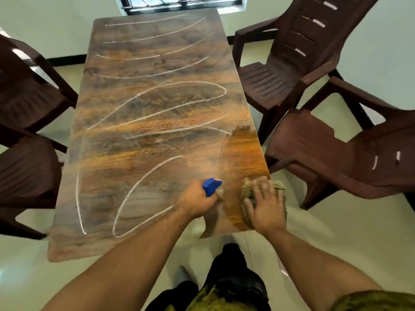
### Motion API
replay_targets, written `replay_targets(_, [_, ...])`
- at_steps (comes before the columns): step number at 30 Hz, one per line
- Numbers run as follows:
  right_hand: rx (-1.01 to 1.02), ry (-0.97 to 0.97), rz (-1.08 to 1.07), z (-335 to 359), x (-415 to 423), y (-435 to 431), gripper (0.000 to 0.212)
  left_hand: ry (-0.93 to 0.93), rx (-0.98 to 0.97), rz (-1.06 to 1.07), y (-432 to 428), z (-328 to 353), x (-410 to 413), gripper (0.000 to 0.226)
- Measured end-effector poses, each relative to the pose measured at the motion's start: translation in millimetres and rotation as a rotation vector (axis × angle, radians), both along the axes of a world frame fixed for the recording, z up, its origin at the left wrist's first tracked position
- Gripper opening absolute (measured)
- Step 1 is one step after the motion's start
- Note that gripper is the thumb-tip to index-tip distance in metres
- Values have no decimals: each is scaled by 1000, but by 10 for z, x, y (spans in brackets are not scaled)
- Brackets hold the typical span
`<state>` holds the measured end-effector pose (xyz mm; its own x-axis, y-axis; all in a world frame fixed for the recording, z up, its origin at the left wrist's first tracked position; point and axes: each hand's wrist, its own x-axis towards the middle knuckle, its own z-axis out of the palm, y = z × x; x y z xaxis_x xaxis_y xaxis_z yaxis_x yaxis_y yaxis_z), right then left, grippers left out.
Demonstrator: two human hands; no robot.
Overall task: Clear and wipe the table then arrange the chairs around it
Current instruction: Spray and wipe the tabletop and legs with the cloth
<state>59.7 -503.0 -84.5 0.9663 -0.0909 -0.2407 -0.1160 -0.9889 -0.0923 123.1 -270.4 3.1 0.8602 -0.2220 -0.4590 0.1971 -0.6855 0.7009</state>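
We are gripping the sprayer point(211, 186) in our left hand point(194, 202). Our right hand point(266, 207), fingers spread flat, is pressing the cloth point(247, 190) beneath it on the table point(146, 113).

The counter point(143, 144) has a mottled wood grain of dark brown and glowing orange, crossed by thin white looping streaks point(224, 90). The chairs point(280, 72) are deep reddish brown with ribbed slats. The spray bottle point(211, 186) shows bright blue. The cloth point(247, 189) is olive-tan. The floor point(336, 232) is pale greenish white.
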Motion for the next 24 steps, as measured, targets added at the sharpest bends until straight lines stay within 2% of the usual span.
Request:
replay_targets(2, [7,-56,-481,10,-12,316,72,-19,20,-15,135,0,-117,14])
replay_targets(3, [61,-78,-581,22,-2,567,73,-23,30,-23,180,-12,-166,16])
replay_targets(4, [109,-96,-588,41,-23,827,73,-21,38,-27,217,-11,-210,18])
replay_targets(5, [114,-84,-479,29,-108,1058,72,-22,40,-38,262,0,-257,22])
replay_targets(7, [86,-26,-11,-40,-376,1285,70,-29,28,-73,319,18,-335,29])
replay_targets(9, [136,27,385,37,-468,1065,68,-31,31,-91,351,59,-376,36])
replay_targets(10, [125,16,482,32,-471,863,66,-30,39,-90,365,71,-389,39])
replay_targets(11, [87,28,469,17,-465,661,66,-24,51,-85,373,69,-385,42])
replay_targets(12, [41,29,323,-8,-434,489,65,-16,68,-84,380,63,-364,43])
replay_targets(15, [-23,-89,-469,9,-323,507,69,3,94,-81,385,19,-268,36])
replay_targets(16, [6,-77,-613,30,-244,733,70,8,107,-75,386,-14,-241,31])
replay_targets(17, [39,-71,-639,47,-180,985,69,3,122,-55,395,-41,-219,27])
replay_targets(18, [54,-69,-543,40,-149,1209,69,-3,135,-27,414,-61,-193,24])
replay_targets(19, [60,-60,-343,23,-143,1379,68,-7,136,-4,439,-78,-163,23])
replay_targets(22, [138,95,462,50,-15,1411,70,22,95,45,559,-118,-32,33])
replay_targets(24, [168,123,729,104,279,1135,69,51,73,47,656,-117,38,27])
